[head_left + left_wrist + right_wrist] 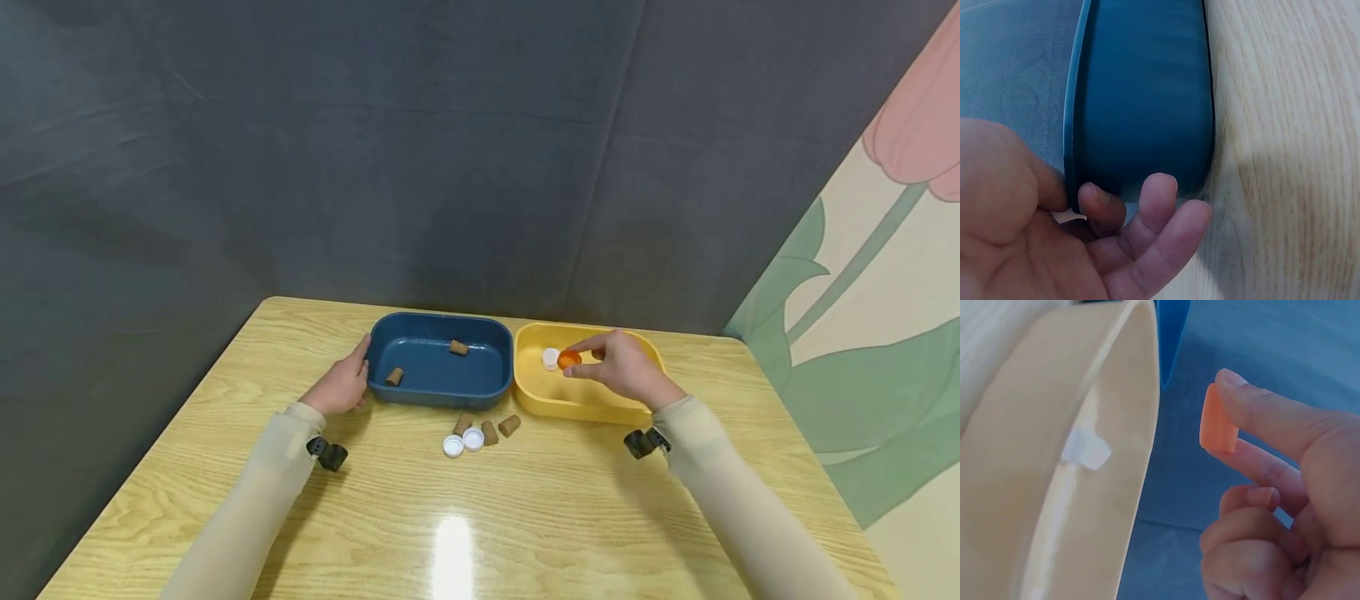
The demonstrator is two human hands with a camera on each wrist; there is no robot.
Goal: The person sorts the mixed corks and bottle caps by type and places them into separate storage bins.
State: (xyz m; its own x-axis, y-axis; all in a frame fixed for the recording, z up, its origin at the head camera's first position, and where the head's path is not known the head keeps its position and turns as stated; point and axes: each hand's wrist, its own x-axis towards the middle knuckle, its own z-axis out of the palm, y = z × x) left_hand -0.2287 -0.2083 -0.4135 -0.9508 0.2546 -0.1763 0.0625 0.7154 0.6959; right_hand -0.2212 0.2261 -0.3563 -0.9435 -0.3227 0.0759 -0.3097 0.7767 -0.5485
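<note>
My right hand (624, 367) pinches an orange bottle cap (1217, 422) between thumb and index finger, over the yellow bin (581, 410). In that bin, a white bottle cap (551, 359) lies near the left end. My left hand (341, 383) grips the left end of the blue bin (438, 398), thumb at the rim and fingers against the outer wall (1147, 112). Inside the blue bin are two corks, one cork (458, 347) toward the back and another cork (394, 377) near the front left.
On the wooden table (375, 517), in front of the bins, lie three corks (490, 432) and two white caps (453, 446). The bins stand side by side near the back edge. A dark curtain (450, 167) hangs behind the table.
</note>
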